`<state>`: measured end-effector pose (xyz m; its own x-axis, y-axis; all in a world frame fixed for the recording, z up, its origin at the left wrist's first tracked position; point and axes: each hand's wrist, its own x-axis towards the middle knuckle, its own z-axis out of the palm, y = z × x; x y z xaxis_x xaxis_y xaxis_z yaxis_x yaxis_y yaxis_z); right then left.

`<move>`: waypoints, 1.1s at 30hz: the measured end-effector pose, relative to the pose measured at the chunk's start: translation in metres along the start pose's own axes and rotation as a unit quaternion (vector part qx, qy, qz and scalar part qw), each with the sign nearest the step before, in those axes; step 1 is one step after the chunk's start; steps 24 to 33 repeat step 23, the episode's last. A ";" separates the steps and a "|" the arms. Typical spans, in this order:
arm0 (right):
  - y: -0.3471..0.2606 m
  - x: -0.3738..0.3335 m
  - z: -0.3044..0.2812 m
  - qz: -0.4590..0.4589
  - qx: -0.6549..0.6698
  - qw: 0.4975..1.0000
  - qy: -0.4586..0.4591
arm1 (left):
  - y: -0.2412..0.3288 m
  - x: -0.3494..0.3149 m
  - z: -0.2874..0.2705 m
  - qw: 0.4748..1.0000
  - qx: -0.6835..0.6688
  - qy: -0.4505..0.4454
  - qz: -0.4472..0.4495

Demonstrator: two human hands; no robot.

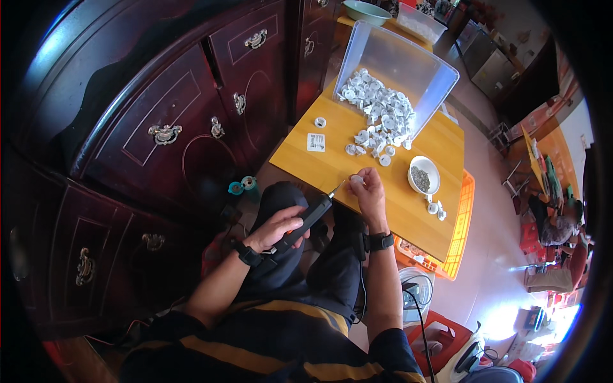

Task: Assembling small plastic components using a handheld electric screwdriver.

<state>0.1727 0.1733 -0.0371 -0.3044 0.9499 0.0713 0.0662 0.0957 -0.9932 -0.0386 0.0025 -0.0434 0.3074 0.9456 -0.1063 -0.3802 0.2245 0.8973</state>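
My left hand (278,230) is wrapped round a black electric screwdriver (309,219), its thin bit pointing up and to the right. Close to the bit's tip, my right hand (372,199) pinches a small white round plastic part (356,180) over the near edge of the wooden table (319,171). A white bowl (435,168) of small grey metal pieces, probably screws, stands to the right. Beyond my hands, a heap of white plastic parts (383,105) spills out of a clear plastic bin (424,71) lying on its side.
A white ring-shaped part (320,122) and a printed square card (316,142) lie at the table's left. A few white parts (437,208) sit near the bowl. An orange plastic crate (465,220) is under the right edge. Dark wooden cabinets (172,166) close off the left.
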 end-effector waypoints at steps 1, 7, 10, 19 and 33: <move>0.000 -0.001 0.002 0.016 0.020 1.000 -0.003 | 0.002 -0.001 0.002 1.000 -0.012 0.009 -0.009; 0.010 -0.003 0.003 0.041 0.013 0.999 -0.018 | 0.004 0.000 0.005 0.999 -0.010 0.027 -0.023; 0.011 -0.004 0.002 0.029 0.016 0.999 -0.030 | 0.005 0.000 0.007 0.999 -0.007 0.030 -0.030; 0.016 -0.007 0.006 0.008 -0.018 1.000 -0.014 | 0.000 0.004 0.006 0.999 0.002 0.031 -0.041; 0.022 -0.007 0.004 0.001 -0.036 0.999 -0.014 | 0.000 0.005 0.006 0.998 0.009 0.033 -0.045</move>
